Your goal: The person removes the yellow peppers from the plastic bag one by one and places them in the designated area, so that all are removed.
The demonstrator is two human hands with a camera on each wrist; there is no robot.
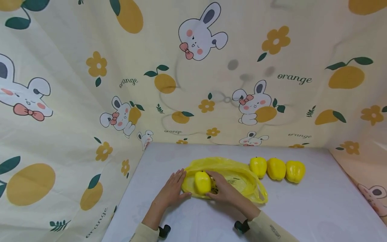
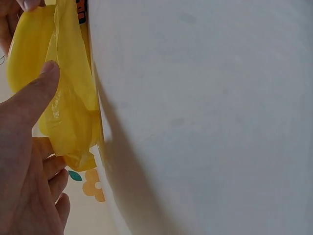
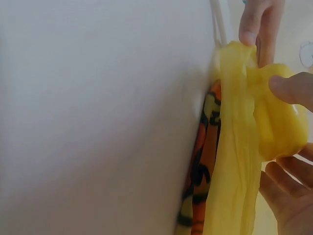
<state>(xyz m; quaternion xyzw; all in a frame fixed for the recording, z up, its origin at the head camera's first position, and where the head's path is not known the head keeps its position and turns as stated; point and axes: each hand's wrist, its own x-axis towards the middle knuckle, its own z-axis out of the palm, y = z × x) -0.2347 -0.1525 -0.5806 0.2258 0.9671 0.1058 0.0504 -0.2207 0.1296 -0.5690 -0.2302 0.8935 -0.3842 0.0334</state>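
Observation:
A yellow plastic bag lies spread on the table with its mouth toward me. My right hand holds a yellow bell pepper at the bag's left part, thumb and fingers on either side of it in the right wrist view. My left hand rests against the bag's left edge, fingers fairly straight and thumb apart. In the left wrist view, that thumb lies in front of the bag. An orange-and-black patterned thing shows beside the bag's film; its kind is unclear.
Three more yellow bell peppers stand in a row at the table's back right, just beyond the bag. The pale table is bordered by printed cloth walls at the back and both sides.

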